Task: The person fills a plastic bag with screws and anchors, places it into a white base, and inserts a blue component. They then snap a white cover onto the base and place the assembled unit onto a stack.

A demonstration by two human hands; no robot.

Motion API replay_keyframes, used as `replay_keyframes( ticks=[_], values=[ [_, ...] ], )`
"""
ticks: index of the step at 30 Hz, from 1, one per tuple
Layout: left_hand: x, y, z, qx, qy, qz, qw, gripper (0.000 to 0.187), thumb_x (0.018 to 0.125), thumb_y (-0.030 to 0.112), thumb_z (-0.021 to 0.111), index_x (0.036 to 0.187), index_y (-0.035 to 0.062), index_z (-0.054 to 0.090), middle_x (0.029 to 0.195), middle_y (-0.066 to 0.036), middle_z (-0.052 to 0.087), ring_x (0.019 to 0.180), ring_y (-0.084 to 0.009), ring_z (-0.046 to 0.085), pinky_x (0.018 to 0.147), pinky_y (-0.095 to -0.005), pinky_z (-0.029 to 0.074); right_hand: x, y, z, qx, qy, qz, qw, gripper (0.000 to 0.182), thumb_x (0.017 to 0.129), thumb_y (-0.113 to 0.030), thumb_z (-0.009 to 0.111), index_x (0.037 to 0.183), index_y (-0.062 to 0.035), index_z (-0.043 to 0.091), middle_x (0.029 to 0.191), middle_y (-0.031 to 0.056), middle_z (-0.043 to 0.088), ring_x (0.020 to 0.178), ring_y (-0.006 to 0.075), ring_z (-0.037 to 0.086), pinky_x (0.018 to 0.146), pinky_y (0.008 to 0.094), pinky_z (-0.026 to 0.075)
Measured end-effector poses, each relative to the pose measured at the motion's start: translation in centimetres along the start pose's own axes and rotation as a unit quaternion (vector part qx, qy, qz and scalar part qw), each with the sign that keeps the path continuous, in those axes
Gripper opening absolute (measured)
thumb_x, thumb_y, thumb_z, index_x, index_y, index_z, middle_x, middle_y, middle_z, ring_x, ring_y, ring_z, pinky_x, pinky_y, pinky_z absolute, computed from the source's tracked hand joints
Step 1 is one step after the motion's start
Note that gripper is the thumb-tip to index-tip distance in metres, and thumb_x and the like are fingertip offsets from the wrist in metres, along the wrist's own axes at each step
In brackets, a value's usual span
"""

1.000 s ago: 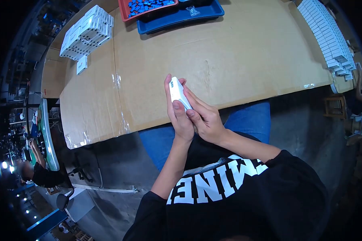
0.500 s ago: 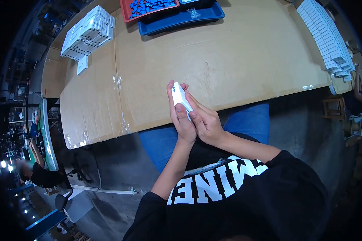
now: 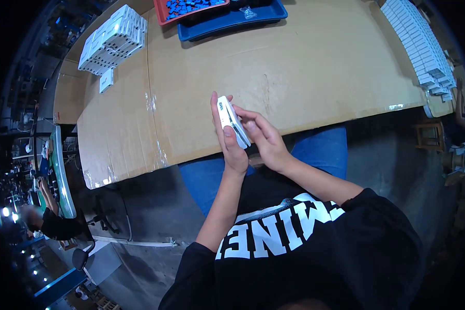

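Note:
A white plastic case (image 3: 224,112) with small dark print stands tilted between my hands, over the table's near edge. Its two halves are parted in a narrow wedge with a dark gap along the side. My left hand (image 3: 234,152) is closed round its left side, thumb across the lower face and fingers behind. My right hand (image 3: 269,144) has its bent fingertips and thumb against the right half; how firmly they grip I cannot make out. What lies inside the case is hidden.
Stacked white cases (image 3: 113,41) stand at the table's back left, with a single case (image 3: 106,81) before them. A red tray (image 3: 163,14) of blue pieces and a blue tray (image 3: 212,32) sit at the back. More white boxes (image 3: 416,46) line the right. Another person (image 3: 59,225) sits far left.
My right palm has come away from the case, leaving its fingertips and thumb at the side. The gap between the halves now shows. Both hands have risen slightly in view.

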State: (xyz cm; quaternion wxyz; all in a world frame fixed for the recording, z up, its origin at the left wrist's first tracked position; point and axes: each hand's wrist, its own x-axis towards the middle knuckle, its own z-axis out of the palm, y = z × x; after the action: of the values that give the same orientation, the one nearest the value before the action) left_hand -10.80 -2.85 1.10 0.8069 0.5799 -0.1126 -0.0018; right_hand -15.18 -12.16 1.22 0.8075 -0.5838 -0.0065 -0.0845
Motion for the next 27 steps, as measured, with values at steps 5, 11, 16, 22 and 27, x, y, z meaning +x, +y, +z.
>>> replay_keyframes(
  ticks=[5, 11, 16, 22, 27],
  values=[
    [0.2, 0.2, -1.0, 0.202, -0.08, 0.086, 0.972, 0.105, 0.092, 0.066, 0.047, 0.164, -0.0029, 0.013, 0.154, -0.027, 0.036, 0.135, -0.035, 0.044, 0.115, -0.0458, 0.032, 1.4, -2.9, -0.9, 0.102, 0.022, 0.205, 0.973, 0.05, 0.106, -0.036, 0.061, 0.14, -0.0011, 0.053, 0.131, 0.012, 0.062, 0.122, 0.0173, 0.061, 0.101, 0.0346, 0.051],
    [-0.3, -0.4, -0.2, 0.171, -0.006, 0.097, 0.98, 0.108, 0.089, 0.074, 0.047, 0.159, -0.0052, 0.023, 0.146, -0.023, 0.04, 0.136, -0.0334, 0.045, 0.115, -0.0459, 0.035, 0.8, -1.9, 0.4, 0.071, 0.008, 0.15, 0.986, 0.059, 0.103, -0.023, 0.067, 0.149, 0.0019, 0.039, 0.137, 0.0196, 0.059, 0.126, 0.0205, 0.061, 0.105, 0.0335, 0.049],
    [-0.3, -0.8, -0.8, 0.208, 0.038, 0.156, 0.965, 0.11, 0.09, 0.086, 0.039, 0.144, -0.0093, 0.041, 0.134, -0.021, 0.047, 0.124, -0.0297, 0.052, 0.108, -0.0442, 0.041, 0.4, -2.7, 0.9, 0.045, -0.017, 0.134, 0.99, 0.058, 0.104, -0.021, 0.066, 0.149, 0.0068, 0.044, 0.139, 0.0177, 0.061, 0.124, 0.0186, 0.061, 0.105, 0.0317, 0.05],
    [-0.4, -0.5, -0.9, 0.263, 0.056, 0.245, 0.931, 0.105, 0.09, 0.085, 0.038, 0.137, -0.0084, 0.047, 0.129, -0.02, 0.049, 0.119, -0.0298, 0.054, 0.104, -0.0456, 0.044, -0.2, -3.2, 1.4, 0.105, -0.027, 0.118, 0.987, 0.063, 0.103, -0.019, 0.067, 0.153, 0.0081, 0.041, 0.138, 0.0174, 0.062, 0.124, 0.0162, 0.06, 0.103, 0.0295, 0.049],
    [-0.7, -0.4, -0.8, 0.195, 0.066, 0.241, 0.948, 0.089, 0.09, 0.067, 0.044, 0.132, -0.0115, 0.052, 0.125, -0.024, 0.05, 0.111, -0.0316, 0.057, 0.093, -0.0416, 0.049, -1.1, -2.7, 1.6, 0.05, -0.03, 0.064, 0.996, 0.057, 0.105, -0.016, 0.064, 0.153, 0.0072, 0.043, 0.139, 0.0163, 0.061, 0.125, 0.0152, 0.058, 0.104, 0.0296, 0.048]
  ],
)
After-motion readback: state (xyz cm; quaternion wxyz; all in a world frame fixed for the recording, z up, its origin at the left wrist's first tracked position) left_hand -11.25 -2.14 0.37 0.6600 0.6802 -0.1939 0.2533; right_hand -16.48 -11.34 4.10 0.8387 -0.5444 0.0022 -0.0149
